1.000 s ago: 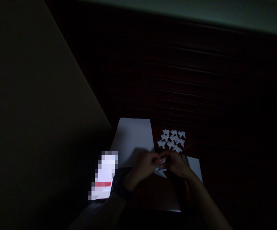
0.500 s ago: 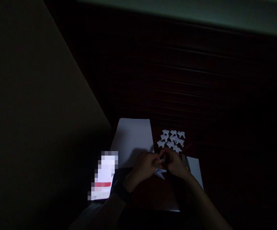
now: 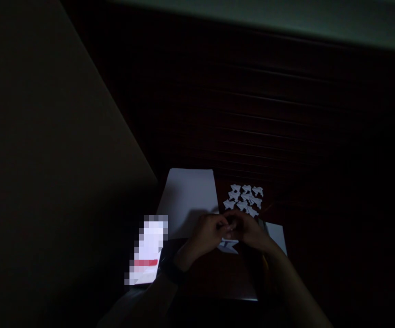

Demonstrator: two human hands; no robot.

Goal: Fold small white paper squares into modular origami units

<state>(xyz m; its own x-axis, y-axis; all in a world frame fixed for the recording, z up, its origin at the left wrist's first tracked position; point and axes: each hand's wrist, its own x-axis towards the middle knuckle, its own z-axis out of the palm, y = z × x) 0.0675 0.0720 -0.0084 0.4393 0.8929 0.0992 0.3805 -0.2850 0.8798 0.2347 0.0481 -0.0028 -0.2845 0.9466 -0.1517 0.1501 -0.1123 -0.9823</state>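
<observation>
My left hand [image 3: 208, 231], with a dark band at its wrist, is closed at the fingertips on a folded piece of white paper [image 3: 229, 246]. From the other side my right hand [image 3: 248, 228] meets it, fingers pinched on the same folded paper. Pointed flaps of the paper stick out below the fingers; its upper part is hidden by them. Just beyond my hands lie several small folded paper figures [image 3: 246, 195], grouped in rough rows on the dark table [image 3: 214, 278].
A stack of white paper [image 3: 190, 191] lies behind my left hand. A lit phone-like screen [image 3: 148, 250], partly blurred, stands left of my left wrist. More white paper [image 3: 277, 234] lies right of my right hand. A pale wall [image 3: 64, 136] rises on the left.
My right hand has turned slightly and its fingers have come down closer to my left fingertips. The folded paper's flaps have tilted and show wider below the hands.
</observation>
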